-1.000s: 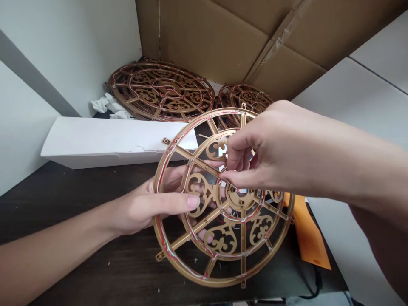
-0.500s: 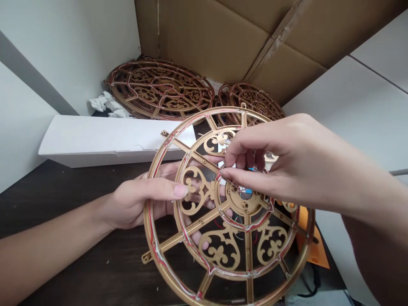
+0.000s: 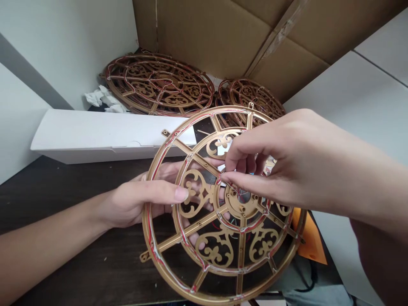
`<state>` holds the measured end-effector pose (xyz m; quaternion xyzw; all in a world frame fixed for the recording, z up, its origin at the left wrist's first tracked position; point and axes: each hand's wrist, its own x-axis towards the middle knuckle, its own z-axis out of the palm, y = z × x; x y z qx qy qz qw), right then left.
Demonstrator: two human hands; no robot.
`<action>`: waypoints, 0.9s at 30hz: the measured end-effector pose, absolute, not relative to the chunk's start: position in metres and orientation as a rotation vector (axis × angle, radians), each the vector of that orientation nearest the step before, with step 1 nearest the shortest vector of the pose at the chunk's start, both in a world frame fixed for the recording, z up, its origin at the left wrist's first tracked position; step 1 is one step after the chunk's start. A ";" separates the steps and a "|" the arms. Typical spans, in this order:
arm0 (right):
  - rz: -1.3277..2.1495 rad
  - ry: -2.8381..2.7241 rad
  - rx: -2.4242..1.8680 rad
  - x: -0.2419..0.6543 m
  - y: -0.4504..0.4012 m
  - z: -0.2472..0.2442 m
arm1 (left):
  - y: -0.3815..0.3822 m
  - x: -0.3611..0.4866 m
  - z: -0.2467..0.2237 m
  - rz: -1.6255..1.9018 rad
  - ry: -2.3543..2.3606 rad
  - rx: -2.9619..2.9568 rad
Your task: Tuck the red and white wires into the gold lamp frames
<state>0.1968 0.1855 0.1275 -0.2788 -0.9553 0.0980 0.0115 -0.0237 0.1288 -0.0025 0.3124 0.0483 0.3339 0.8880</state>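
A gold openwork wheel (image 3: 215, 250) with scrollwork panels has thin red and white wires running along its rings. My left hand (image 3: 140, 202) holds it from the left, with the thumb across the front and the fingers behind the frame. My right hand (image 3: 274, 168) reaches over from the right. Its thumb and fingertips pinch close together at the spoke just above the round central hub (image 3: 242, 203). Those fingers hide the upper right of the wheel, and I cannot tell what lies between the fingertips.
Behind the wheel, two similar wired wheels (image 3: 159, 85) (image 3: 251, 95) lean against a cardboard sheet (image 3: 207, 38). A long white box (image 3: 105, 134) and crumpled white tissue (image 3: 102, 98) lie at the back left. An orange envelope (image 3: 310, 240) shows at the right edge of the dark wooden table (image 3: 70, 263).
The wheel has shifted left and tilted slightly since the oldest frame, and it has barely moved in the last half second. Both hands keep their hold.
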 end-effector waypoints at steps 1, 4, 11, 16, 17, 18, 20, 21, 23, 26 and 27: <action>0.285 -2.987 -0.864 0.196 0.186 0.127 | 0.129 -0.024 -0.002 0.692 0.118 0.655; 0.292 -2.995 -0.858 0.194 0.189 0.127 | 0.128 -0.025 -0.001 0.681 0.157 0.674; 0.343 -3.074 -0.896 0.189 0.193 0.130 | 0.128 -0.025 -0.004 0.679 0.180 0.693; 0.303 -2.985 -0.794 0.198 0.183 0.132 | 0.129 -0.025 -0.002 0.678 0.124 0.678; 0.279 -2.969 -0.782 0.201 0.179 0.131 | 0.129 -0.025 -0.001 0.684 0.109 0.675; 0.245 -2.951 -0.779 0.204 0.174 0.129 | 0.129 -0.024 -0.001 0.691 0.093 0.672; 0.162 -2.907 -0.792 0.211 0.164 0.124 | 0.129 -0.022 0.000 0.715 0.071 0.670; 0.122 -2.881 -0.797 0.214 0.159 0.121 | 0.129 -0.021 0.000 0.729 0.070 0.676; 0.040 -2.826 -0.768 0.219 0.150 0.112 | 0.128 -0.020 -0.001 0.749 0.092 0.699; -0.043 -2.726 -0.697 0.224 0.142 0.098 | 0.126 -0.019 -0.001 0.749 0.145 0.737; -0.050 -2.697 -0.683 0.225 0.141 0.094 | 0.125 -0.019 -0.001 0.742 0.154 0.737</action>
